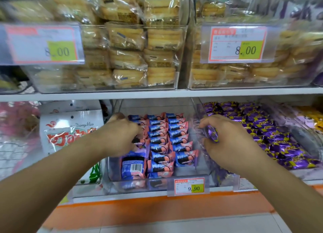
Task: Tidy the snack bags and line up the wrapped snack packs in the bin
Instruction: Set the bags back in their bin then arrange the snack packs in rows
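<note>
Both hands are in the lower shelf now: the left hand (122,136) reaches into the clear bin (111,171), fingers curled down among the pink-and-blue snack packs (161,143), though whether it grips one I cannot tell. Those packs sit in three rows. The right hand (225,140) pinches one purple pack (213,134) at the neighbouring purple pile (272,133).

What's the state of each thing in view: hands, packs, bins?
left hand: fingers curled down among the pink-and-blue packs, grip hidden
right hand: pinching a purple pack
pink-and-blue packs: mostly lined up in rows; one at front left turned barcode-up
clear bin: open-topped, partly filled
purple packs bin: filled, packs loosely piled
upper bins of cake packs: stacked full
</note>
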